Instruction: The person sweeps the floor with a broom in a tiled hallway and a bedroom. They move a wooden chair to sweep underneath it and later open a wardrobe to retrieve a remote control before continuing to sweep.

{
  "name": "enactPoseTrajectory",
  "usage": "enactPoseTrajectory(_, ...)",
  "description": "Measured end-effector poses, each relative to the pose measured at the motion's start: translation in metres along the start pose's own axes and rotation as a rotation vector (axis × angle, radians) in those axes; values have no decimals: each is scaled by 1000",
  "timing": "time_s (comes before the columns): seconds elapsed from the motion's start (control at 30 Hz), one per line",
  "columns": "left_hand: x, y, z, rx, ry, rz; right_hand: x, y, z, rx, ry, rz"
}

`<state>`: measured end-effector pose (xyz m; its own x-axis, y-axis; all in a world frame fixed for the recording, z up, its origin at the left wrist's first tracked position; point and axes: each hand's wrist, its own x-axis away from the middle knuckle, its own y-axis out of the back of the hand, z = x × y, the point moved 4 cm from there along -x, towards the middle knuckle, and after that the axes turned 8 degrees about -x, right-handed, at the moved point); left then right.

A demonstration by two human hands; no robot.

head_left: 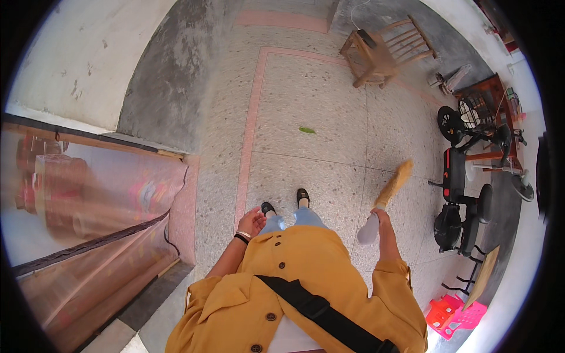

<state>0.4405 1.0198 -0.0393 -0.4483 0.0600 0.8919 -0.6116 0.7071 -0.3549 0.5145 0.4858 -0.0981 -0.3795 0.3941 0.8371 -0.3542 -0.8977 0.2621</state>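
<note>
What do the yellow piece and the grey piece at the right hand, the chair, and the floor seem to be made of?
Yellow piece and grey piece at the right hand: both perhaps matte fabric, by their soft, shineless look; the weave is unclear.
Chair: likely wood, dull finish, by its brown slats.
Floor: seemingly terrazzo, fairly smooth, by dark specks scattered through pale grey.

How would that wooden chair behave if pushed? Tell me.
The wooden chair should feel stiff, given its slatted wooden back. It would probably scrape rather than roll: its visible legs show no wheels, and the speckled floor looks hard. The dark object at its seat's edge might slip off with a jolt.
</note>
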Motion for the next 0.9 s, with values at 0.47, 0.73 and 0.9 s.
enactPoseTrajectory(0.47,8,-33,26,10,18,15,-13,-223,13,-301,-135,163)
enactPoseTrajectory(0.73,87,-188,-42,165,175,426,106,-343,66,-252,216,334)
enactPoseTrajectory(0.9,89,-187,-47,25,187,555,136,-347,89,-280,191,260)
